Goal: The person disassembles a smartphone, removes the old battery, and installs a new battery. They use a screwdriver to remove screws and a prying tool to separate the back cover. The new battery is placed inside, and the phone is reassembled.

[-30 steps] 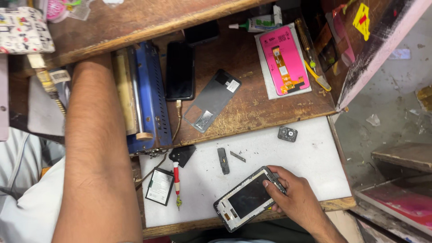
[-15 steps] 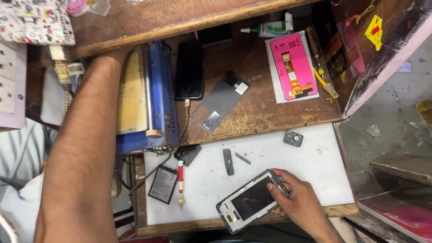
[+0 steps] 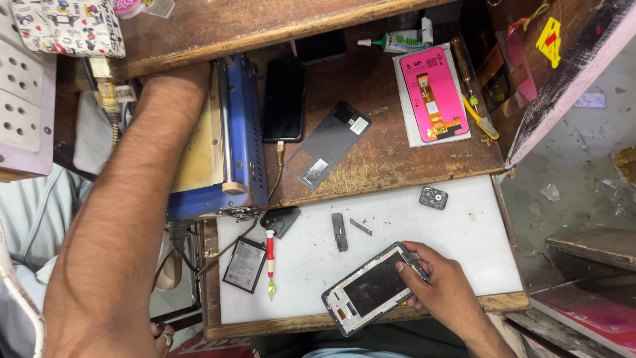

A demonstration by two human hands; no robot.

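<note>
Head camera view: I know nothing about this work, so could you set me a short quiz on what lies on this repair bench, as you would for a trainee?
1. What does the right hand grip?
A) a soldering iron
B) an opened phone frame
C) a pair of scissors
2. True or false: the pink screen part lies under the phone frame.
3. Fill in: on the white mat, the red-handled screwdriver lies right beside a flat black ____.

Key
1. B.
2. False: the pink screen part lies on the brown wooden desk, well apart from the frame.
3. battery.
</note>
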